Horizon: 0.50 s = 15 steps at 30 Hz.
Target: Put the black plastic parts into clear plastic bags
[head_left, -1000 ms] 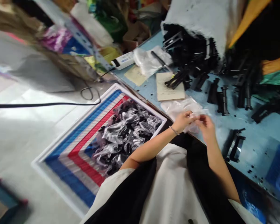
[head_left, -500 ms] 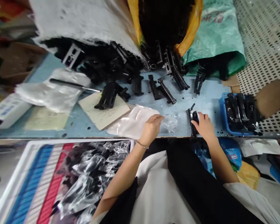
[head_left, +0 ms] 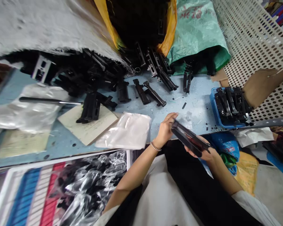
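Observation:
A long black plastic part [head_left: 188,137], slightly blurred, slants above the table's front edge. My right hand [head_left: 205,147] grips its lower end from below, fingers partly hidden behind it. Its upper end meets my left hand [head_left: 167,128], whose fingers are pinched together. Beside those fingertips a small clear plastic bag [head_left: 188,121] spreads out; the pinch seems to be on its edge, though the black part hides some of it. Left of my hands lies a stack of clear bags [head_left: 132,131]. Similar black parts [head_left: 153,93] lie farther back.
A blue basket [head_left: 216,114] of black parts stands at the right. White [head_left: 61,25], yellow [head_left: 172,28] and green sacks [head_left: 198,31] spill parts at the back. A cardboard piece [head_left: 87,125] and a long dark-handled tool [head_left: 44,100] lie left. Below is a box of bagged parts [head_left: 85,185].
My right hand has lifted the black part off the table and brought it left, toward my left hand. My left hand has shifted right with the small bag. The camera view has turned.

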Each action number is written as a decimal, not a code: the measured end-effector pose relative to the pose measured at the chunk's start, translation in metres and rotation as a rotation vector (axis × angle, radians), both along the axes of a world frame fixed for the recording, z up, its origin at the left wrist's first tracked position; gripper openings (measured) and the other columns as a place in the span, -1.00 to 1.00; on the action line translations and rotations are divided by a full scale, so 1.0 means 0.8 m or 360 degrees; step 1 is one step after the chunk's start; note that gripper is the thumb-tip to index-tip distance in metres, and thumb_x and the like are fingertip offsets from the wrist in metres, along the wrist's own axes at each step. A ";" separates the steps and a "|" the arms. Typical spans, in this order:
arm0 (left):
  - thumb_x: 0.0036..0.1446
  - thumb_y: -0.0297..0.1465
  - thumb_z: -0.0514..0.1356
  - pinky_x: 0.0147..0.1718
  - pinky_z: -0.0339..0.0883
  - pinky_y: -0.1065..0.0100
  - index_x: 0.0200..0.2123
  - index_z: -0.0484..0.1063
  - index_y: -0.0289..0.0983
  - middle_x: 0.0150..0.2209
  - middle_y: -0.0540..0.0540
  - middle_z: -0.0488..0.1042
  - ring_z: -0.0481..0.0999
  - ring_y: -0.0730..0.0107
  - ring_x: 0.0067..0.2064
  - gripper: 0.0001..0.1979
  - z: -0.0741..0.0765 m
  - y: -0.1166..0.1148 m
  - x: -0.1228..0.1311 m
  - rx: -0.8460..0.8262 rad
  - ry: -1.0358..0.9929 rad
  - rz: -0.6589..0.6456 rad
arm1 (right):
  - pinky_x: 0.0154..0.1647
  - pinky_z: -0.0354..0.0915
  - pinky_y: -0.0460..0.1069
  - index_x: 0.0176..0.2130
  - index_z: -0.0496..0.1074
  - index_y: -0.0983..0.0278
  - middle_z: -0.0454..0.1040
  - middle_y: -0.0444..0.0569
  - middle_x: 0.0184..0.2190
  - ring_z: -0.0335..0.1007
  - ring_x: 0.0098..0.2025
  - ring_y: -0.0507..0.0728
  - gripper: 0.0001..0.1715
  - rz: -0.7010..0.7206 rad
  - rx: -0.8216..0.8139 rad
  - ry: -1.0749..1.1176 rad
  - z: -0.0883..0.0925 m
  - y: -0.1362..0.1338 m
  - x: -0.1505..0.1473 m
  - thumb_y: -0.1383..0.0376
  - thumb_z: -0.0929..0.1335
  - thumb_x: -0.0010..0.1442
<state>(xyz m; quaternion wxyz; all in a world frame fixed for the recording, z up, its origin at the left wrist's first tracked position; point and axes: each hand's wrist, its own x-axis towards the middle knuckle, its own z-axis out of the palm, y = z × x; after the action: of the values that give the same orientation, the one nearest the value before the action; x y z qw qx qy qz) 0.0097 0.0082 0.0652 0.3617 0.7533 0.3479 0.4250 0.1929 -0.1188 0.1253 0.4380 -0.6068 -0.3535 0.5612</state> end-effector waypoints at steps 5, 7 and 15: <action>0.27 -0.59 0.09 -0.06 0.58 0.27 0.39 0.17 -0.14 0.36 -0.29 0.28 0.60 0.27 0.06 -0.35 -0.007 -0.007 -0.007 0.0020 0.0109 0.0079 | -0.62 0.26 -0.03 -0.12 0.50 0.19 0.59 0.00 -0.39 0.48 -0.46 0.16 -0.57 -0.0074 -0.0286 0.0590 -0.001 0.009 -0.017 -0.04 0.46 0.15; 0.29 -0.58 0.07 -0.07 0.60 0.28 0.43 0.08 -0.11 0.36 -0.29 0.27 0.60 0.22 0.09 -0.32 -0.008 -0.013 -0.009 0.0128 0.0234 0.0090 | -0.64 0.21 -0.06 -0.04 0.43 0.17 0.56 -0.07 -0.43 0.42 -0.53 0.11 -0.48 -0.0083 -0.0260 0.0547 -0.002 0.014 -0.018 -0.02 0.49 0.11; 0.34 -0.59 -0.01 0.23 0.46 0.09 0.52 -0.33 -0.02 0.39 -0.28 0.22 0.35 0.11 0.37 -0.17 0.003 -0.062 0.001 0.0418 0.0202 -0.0453 | -0.54 0.27 -0.04 0.10 0.27 0.13 0.37 -0.26 -0.51 0.29 -0.55 0.07 -0.42 -0.0215 0.0116 -0.0033 -0.019 0.048 -0.023 0.01 0.42 0.17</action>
<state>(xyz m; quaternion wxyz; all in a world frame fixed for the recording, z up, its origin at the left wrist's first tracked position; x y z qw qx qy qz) 0.0104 -0.0416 0.0673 0.2941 0.8608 0.2017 0.3631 0.1747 -0.0800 0.1099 0.4930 -0.6188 -0.3365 0.5107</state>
